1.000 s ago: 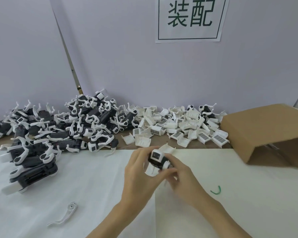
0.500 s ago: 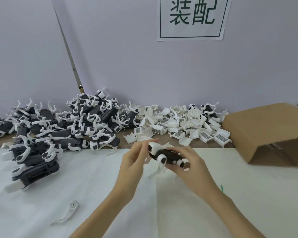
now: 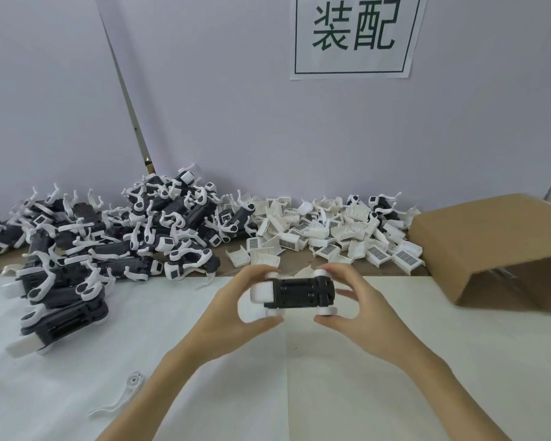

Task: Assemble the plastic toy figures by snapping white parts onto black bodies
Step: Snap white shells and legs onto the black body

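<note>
A black toy body with white parts at its ends lies level between my two hands above the white sheet. My left hand grips its left end, where a white cap sits, thumb below and fingers over the top. My right hand grips the right end by its white joints. Loose white shell parts lie heaped behind. To their left is a pile of assembled black-and-white figures.
A single white leg piece lies on the white sheet at the front left. A cardboard box on its side stands at the right. The grey wall with a paper sign closes off the back.
The toy has been turned from a tilted pose to lie level, its black underside facing me. My left hand now grips its left end, and both hands have risen slightly.
</note>
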`<action>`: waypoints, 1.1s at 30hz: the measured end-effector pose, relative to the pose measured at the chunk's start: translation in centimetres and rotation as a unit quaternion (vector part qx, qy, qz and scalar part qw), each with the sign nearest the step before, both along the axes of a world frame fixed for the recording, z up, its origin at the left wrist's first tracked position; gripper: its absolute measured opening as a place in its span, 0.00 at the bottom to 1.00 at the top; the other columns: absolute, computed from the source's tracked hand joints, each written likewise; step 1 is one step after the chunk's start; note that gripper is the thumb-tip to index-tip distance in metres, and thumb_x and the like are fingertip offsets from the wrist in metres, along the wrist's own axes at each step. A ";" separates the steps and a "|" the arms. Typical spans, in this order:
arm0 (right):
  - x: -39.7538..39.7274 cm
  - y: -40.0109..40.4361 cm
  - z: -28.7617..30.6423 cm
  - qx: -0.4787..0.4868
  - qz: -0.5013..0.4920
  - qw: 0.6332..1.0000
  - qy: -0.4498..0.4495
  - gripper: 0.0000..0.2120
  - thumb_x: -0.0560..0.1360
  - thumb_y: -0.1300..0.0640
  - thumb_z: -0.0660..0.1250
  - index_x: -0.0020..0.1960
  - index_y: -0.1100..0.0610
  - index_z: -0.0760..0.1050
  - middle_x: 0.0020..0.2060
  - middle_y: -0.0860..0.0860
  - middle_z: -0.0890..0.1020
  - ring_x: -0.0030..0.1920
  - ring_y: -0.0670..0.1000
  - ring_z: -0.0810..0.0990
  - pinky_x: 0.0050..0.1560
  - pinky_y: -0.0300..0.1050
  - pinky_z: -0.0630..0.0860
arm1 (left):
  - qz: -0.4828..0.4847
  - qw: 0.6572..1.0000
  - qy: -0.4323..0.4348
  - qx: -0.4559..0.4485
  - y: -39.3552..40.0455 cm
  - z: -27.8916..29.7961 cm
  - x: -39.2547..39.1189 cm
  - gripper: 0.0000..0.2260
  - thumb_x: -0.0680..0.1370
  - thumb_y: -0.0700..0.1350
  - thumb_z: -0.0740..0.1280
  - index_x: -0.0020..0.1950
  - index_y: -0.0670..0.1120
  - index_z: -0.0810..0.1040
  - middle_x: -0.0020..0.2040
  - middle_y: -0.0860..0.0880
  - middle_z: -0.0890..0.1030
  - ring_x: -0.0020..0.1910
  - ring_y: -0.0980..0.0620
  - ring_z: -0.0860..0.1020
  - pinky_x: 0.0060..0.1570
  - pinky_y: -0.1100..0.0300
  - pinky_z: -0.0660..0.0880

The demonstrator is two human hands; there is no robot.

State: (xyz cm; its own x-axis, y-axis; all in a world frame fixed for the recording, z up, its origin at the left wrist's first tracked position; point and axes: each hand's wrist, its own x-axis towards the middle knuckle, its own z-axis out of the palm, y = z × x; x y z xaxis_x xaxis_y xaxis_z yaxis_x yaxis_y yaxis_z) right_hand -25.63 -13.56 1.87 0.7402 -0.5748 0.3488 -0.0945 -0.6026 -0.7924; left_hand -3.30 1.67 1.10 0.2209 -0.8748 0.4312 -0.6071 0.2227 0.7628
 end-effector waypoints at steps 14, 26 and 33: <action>1.4 0.8 -1.4 0.052 0.001 0.998 -0.036 0.25 0.78 0.58 0.74 0.69 0.38 0.74 0.60 0.37 0.82 0.55 0.46 0.84 0.52 0.40 0.81 | 0.098 0.980 0.144 -0.092 -0.7 0.2 -4.1 0.15 0.72 0.59 0.76 0.58 0.61 0.82 0.54 0.53 0.81 0.55 0.50 0.83 0.56 0.54 0.80; 2.5 1.5 -2.4 0.139 0.049 0.988 -0.041 0.18 0.77 0.53 0.69 0.64 0.39 0.80 0.54 0.48 0.86 0.52 0.55 0.86 0.58 0.54 0.83 | 0.091 0.949 0.290 -0.086 -0.7 1.7 -6.7 0.17 0.80 0.59 0.69 0.51 0.47 0.86 0.53 0.39 0.80 0.42 0.46 0.85 0.40 0.56 0.82; 1.6 0.7 -1.6 0.128 -0.003 0.991 -0.047 0.12 0.77 0.58 0.75 0.57 0.43 0.82 0.49 0.45 0.86 0.47 0.45 0.84 0.49 0.43 0.80 | 0.041 0.947 0.317 0.007 -0.5 1.6 -4.7 0.21 0.82 0.66 0.65 0.56 0.51 0.86 0.53 0.43 0.85 0.50 0.46 0.84 0.52 0.53 0.83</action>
